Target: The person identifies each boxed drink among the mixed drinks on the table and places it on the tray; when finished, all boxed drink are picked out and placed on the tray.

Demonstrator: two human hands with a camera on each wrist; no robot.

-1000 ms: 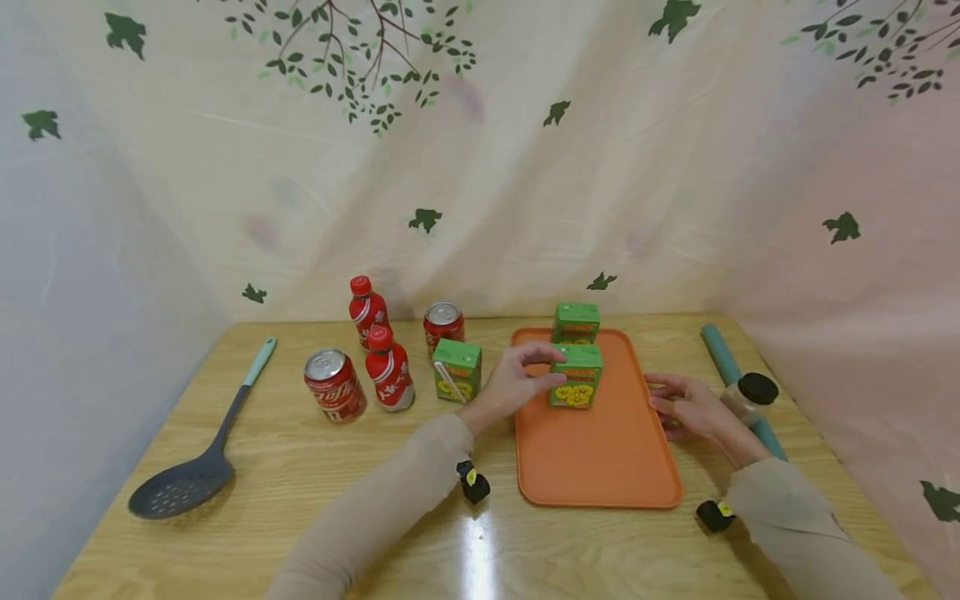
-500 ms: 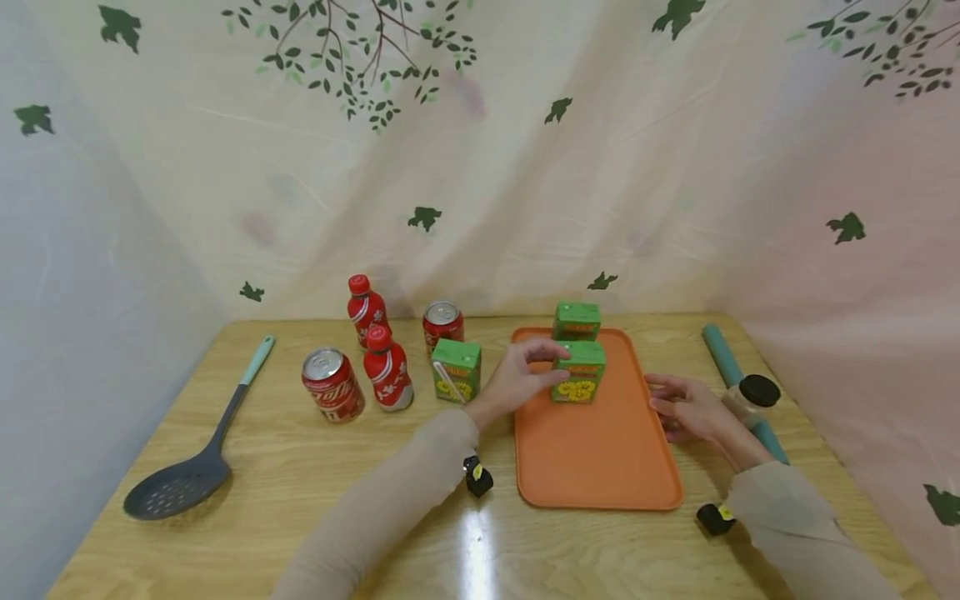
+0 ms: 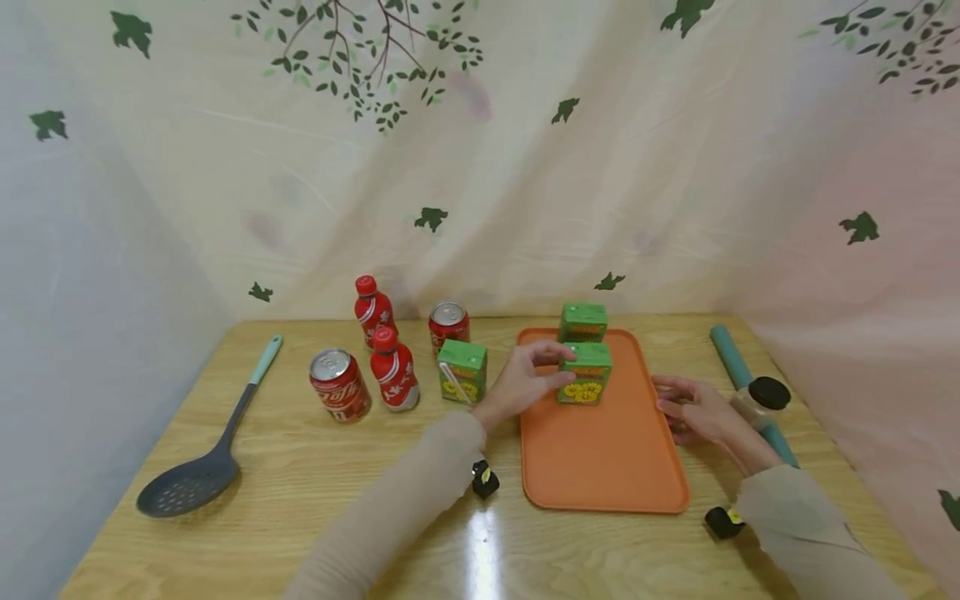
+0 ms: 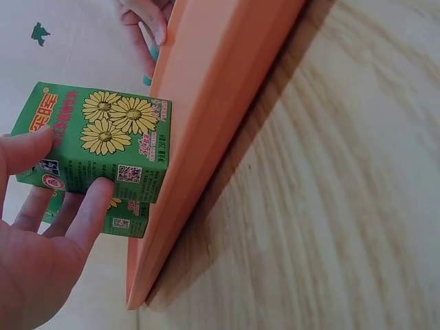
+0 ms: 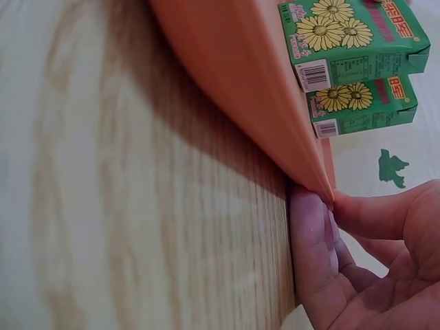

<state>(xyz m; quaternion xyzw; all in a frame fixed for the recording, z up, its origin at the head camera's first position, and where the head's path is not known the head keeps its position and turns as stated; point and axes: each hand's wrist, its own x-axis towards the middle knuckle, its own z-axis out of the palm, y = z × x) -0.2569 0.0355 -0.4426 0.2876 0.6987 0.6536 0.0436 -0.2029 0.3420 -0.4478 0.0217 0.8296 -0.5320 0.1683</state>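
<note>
My left hand [image 3: 521, 382] holds a green drink carton [image 3: 585, 383] with yellow flowers between thumb and fingers. The carton stands upright on the orange tray [image 3: 607, 467]. Behind it on the tray is a second green carton [image 3: 583, 322], partly hidden by the first. In the left wrist view, the left thumb lies on the flowered front of the held carton [image 4: 127, 127] and the fingers on its side. On the tray's right edge my right hand [image 3: 697, 410] grips the rim; the right wrist view has thumb and fingers pinching the tray [image 5: 247, 89].
Left of the tray stand another green carton [image 3: 462, 372] with a straw, two red bottles [image 3: 394, 371] and two red cans [image 3: 341, 387]. A slotted skimmer [image 3: 195, 483] lies far left. Near the right hand are a black-lidded jar [image 3: 761, 400] and a teal rod [image 3: 731, 354].
The held carton has shifted slightly right and back on the tray, with my left hand. My right hand stays at the tray's rim. The head view has swung a little.
</note>
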